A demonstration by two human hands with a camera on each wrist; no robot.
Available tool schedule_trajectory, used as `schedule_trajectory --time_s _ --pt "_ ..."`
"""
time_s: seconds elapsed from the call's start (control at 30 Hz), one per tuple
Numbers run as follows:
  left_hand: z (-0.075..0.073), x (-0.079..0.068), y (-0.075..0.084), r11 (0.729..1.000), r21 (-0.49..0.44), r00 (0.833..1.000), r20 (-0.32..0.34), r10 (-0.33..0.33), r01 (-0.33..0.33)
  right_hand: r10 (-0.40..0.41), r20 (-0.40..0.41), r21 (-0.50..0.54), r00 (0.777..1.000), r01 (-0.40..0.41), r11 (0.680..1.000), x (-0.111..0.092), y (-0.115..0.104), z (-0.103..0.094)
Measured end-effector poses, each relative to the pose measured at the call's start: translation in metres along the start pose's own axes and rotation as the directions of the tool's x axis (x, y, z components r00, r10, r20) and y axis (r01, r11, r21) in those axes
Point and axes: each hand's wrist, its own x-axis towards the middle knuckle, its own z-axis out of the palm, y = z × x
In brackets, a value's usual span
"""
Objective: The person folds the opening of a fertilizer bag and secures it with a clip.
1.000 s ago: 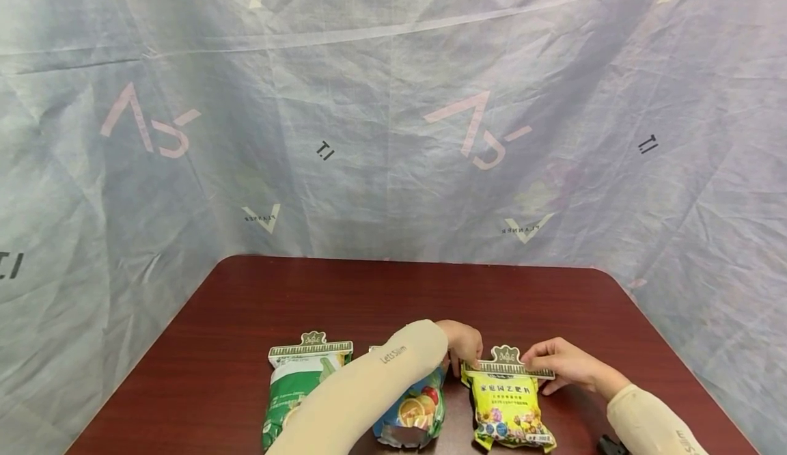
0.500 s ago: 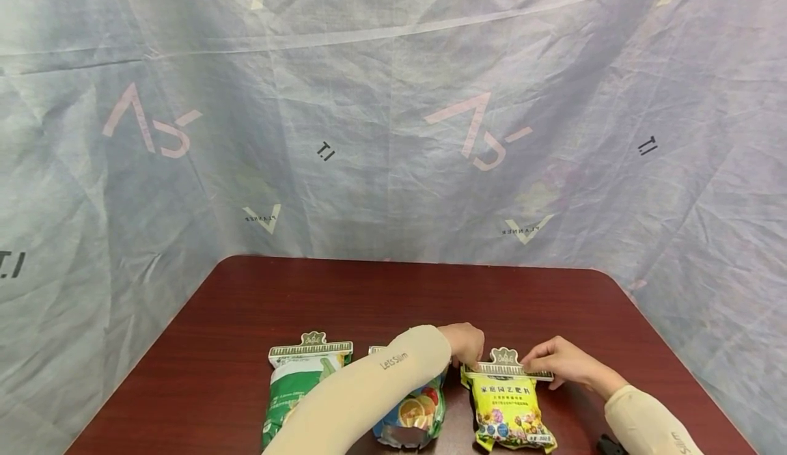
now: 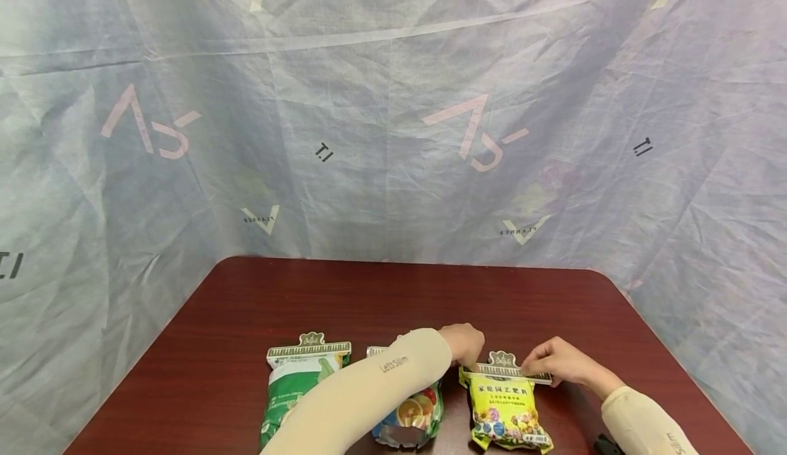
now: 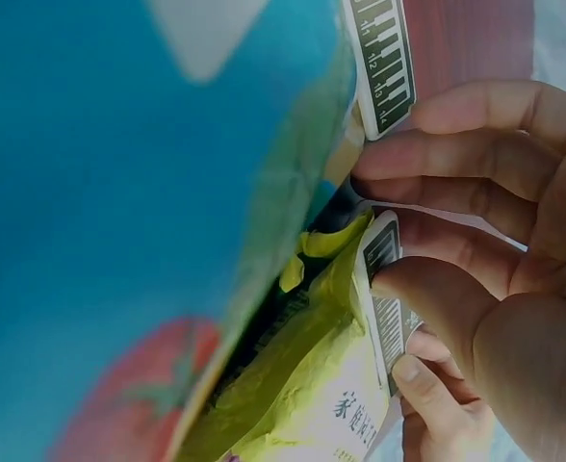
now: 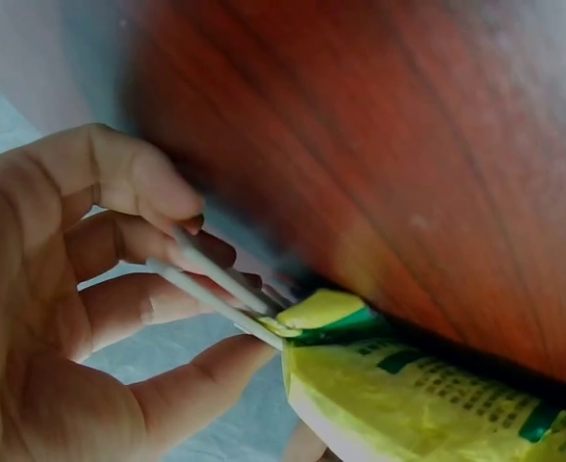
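Note:
A yellow fertilizer bag (image 3: pixel 503 406) with flower pictures lies on the table, a bag clip (image 3: pixel 504 371) with a piano-key print across its top edge. My left hand (image 3: pixel 464 344) pinches the clip's left end; in the left wrist view the thumb (image 4: pixel 437 303) lies on its front face and fingers are behind. At the right end, my right hand (image 3: pixel 562 361) pinches the same clip. The right wrist view shows the clip's two plates (image 5: pixel 216 289) edge-on, between thumb and fingers, at the yellow bag's top.
Left of the yellow bag lies a blue fruit-print bag (image 3: pixel 412 414), partly under my left sleeve. Farther left is a green-and-white bag (image 3: pixel 295 387) with a similar clip (image 3: pixel 309 349). A black object (image 3: pixel 607 445) lies by my right forearm. Fabric hangs behind the table (image 3: pixel 369 298).
The clip's scalloped tab has shifted slightly toward me. Both hands remain at the clip's ends, and my left fingers have drawn in a little. The other bags stay put.

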Motion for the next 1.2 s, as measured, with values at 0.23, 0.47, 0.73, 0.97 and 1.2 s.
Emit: schedule_trajectory --time_s 0.23,0.47,0.73,0.97,1.2 --pt "0.0 -0.01 -0.006 0.998 -0.04 0.999 -0.028 0.044 -0.045 -0.007 0.01 -0.034 1.0 0.008 0.999 -0.002 -0.005 -0.001" --pt "-0.003 -0.023 -0.015 0.996 -0.031 0.994 -0.068 0.081 -0.083 -0.007 0.008 -0.071 1.0 0.007 0.997 -0.003 -0.006 -0.001" --pt "-0.005 -0.041 -0.033 0.996 0.086 0.987 -0.151 0.049 -0.036 0.01 -0.051 -0.15 0.999 -0.017 0.989 -0.006 -0.009 -0.002" --pt "0.007 -0.058 -0.058 0.996 0.087 0.979 -0.204 -0.002 0.021 -0.005 -0.144 -0.307 0.99 -0.039 0.951 -0.01 -0.016 0.003" --pt "0.009 -0.079 -0.082 0.996 0.078 0.981 -0.192 -0.034 0.05 -0.002 -0.24 -0.466 0.971 -0.113 0.877 -0.012 -0.024 0.012"
